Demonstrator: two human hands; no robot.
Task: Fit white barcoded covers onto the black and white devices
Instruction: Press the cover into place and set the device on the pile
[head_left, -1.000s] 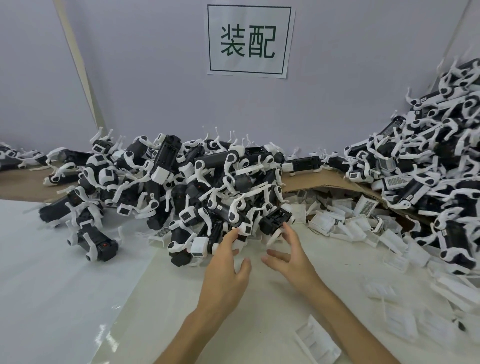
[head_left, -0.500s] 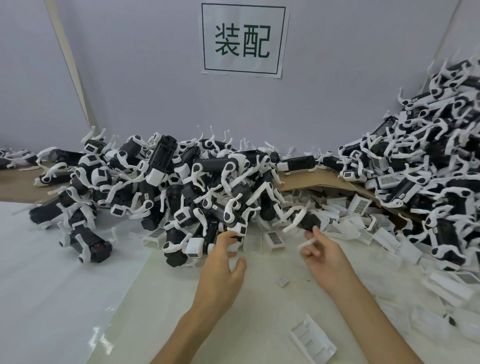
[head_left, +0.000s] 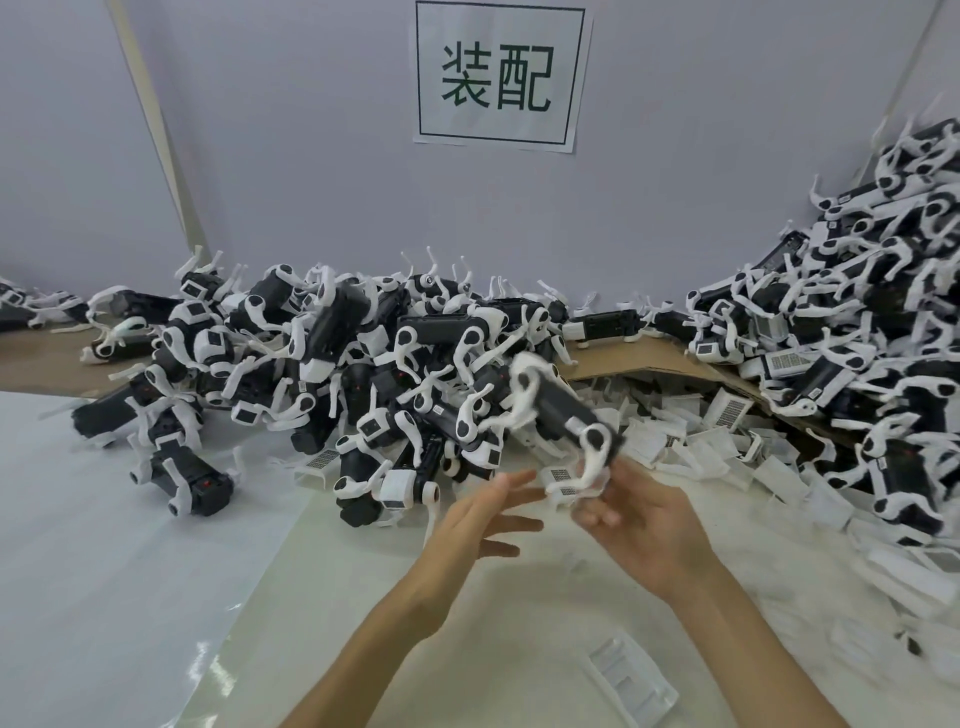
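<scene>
Hands first: right hand (head_left: 644, 519) is gripping one black and white device (head_left: 561, 410) by its lower end, fingers curled round the white leg bits, with the black body sticking up and tilted away toward the left. It's blurry, so I can't tell the exact grip. Left hand (head_left: 483, 519) is wide open with fingers spread, just beside the right fingertips, holding nothing. One barcoded cover (head_left: 560, 475) sits right under the held device, between the two hands; can't tell if it's touching anything. Beyond the left hand is a big heap of devices (head_left: 363, 364), and another heap (head_left: 857, 338) rises past the right hand. Loose white covers (head_left: 727, 441) are scattered just beyond the right hand, near a cardboard sheet (head_left: 623, 358).
</scene>
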